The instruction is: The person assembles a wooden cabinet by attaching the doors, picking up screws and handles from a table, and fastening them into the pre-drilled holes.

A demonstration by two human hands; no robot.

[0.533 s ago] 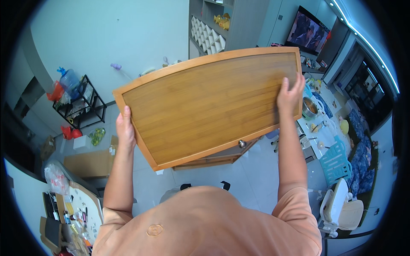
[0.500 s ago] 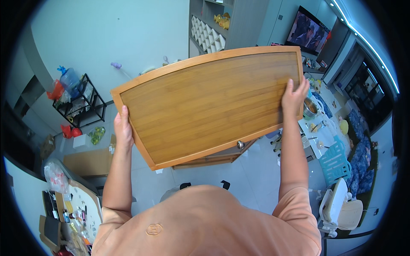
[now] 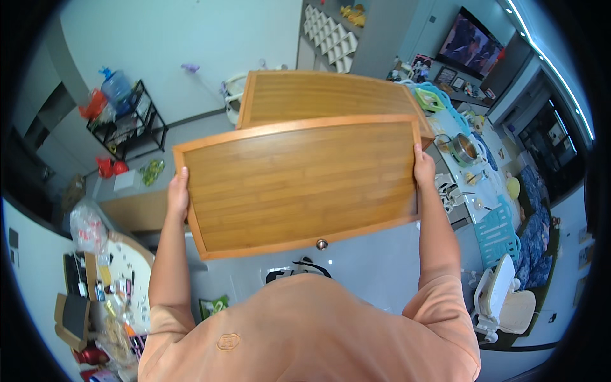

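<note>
A framed wooden cabinet door with a round metal knob on its near edge is held up in front of me. My left hand grips its left edge, thumb against the frame and fingers mostly hidden. At the opposite edge, my right hand clasps the frame near the far right corner, its fingers also largely out of sight behind. Just beyond the door is a matching wooden piece of furniture, partly covered by it.
A long table with a metal pot runs along the right, near a white high chair. Far left stands a black rack with a water jug. A cluttered table is at near left. Shelving is behind.
The door has levelled out and come lower and nearer, uncovering the wooden furniture behind it. My right hand has moved down and now holds the edge rather than resting spread on the face.
</note>
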